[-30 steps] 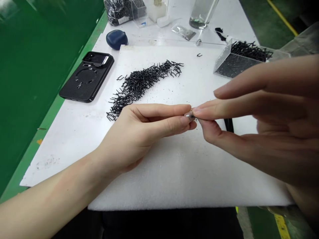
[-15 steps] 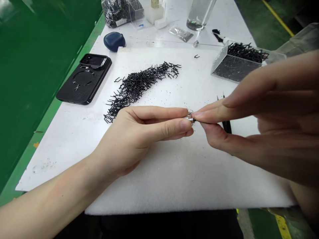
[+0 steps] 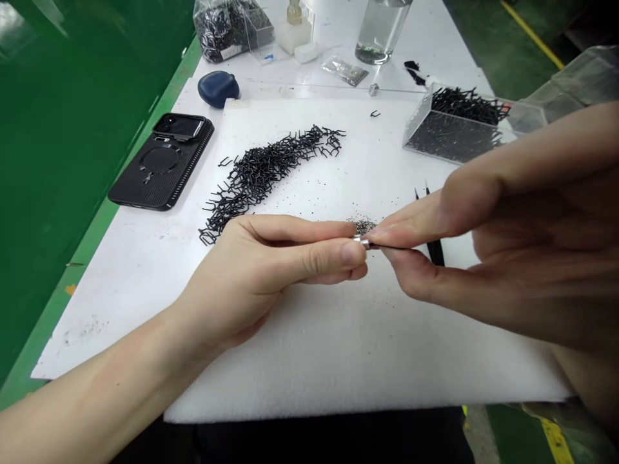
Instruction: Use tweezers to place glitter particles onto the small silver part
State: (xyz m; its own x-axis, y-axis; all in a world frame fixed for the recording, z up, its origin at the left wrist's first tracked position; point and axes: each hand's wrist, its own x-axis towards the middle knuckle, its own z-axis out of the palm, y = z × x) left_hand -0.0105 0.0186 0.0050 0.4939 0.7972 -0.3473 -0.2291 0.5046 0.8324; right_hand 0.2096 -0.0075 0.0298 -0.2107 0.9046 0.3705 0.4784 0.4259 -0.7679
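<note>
Fingertips (image 3: 351, 252) of left hand (image 3: 256, 270) and right hand (image 3: 527, 238) pressed together, thumbs and forefingers pinching small shiny silver metal cylinder (image 3: 362, 242) from either end, just above white foam sheet (image 3: 309, 367). Tiny dark grains (image 3: 362, 226) heaped on sheet just behind cylinder. Black tweezers (image 3: 436, 252) on sheet, partly under right hand. Long heap of black wire staples (image 3: 271, 171) farther back on sheet. Clear acrylic box of black staples (image 3: 449, 136) at sheet's far right corner. Black ribbed phone case with phone (image 3: 159, 164) left of sheet.

The small metal piece (image 3: 362, 241) shone silver, the wire clips (image 3: 271, 174) lay black on a white foam sheet (image 3: 338, 367), and the phone case (image 3: 155, 177) at left showed a black woven pattern.
</note>
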